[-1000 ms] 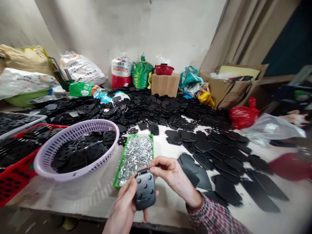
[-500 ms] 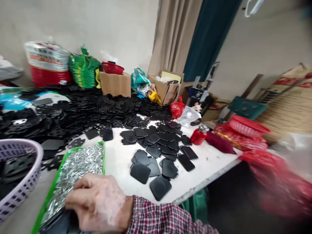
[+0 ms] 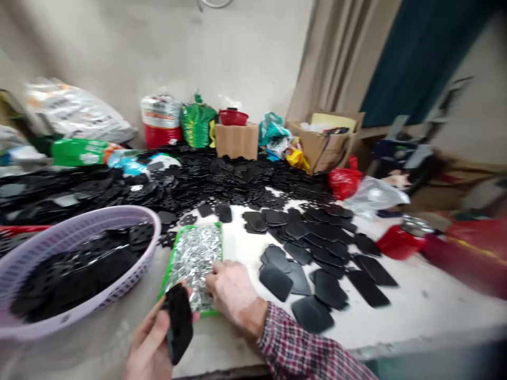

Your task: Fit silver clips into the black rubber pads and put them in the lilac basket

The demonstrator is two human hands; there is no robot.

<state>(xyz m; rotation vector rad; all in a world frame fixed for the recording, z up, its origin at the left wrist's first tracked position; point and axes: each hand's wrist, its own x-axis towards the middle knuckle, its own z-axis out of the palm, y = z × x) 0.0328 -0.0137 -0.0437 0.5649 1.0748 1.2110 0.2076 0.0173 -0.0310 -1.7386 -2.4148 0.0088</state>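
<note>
Near the front edge of a white table [image 3: 241,232], my left hand [image 3: 151,345] clamps a black piece [image 3: 181,322], screening the near left corner of a green tray [image 3: 169,270] filled with silvery pins [image 3: 197,245]. My right hand [image 3: 233,290], at the held piece's end a second earlier, now reaches into the tray; its grip I cannot tell. Left, a lilac basket [image 3: 51,329] holds other black pieces [image 3: 85,269]; a dark heap [image 3: 206,174] spreads toward the table's far edge.

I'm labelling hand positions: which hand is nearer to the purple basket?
Left. The left hand, holding a black piece, is right of the purple basket, apart from it; the right hand is farther right, at the green tray.
</note>
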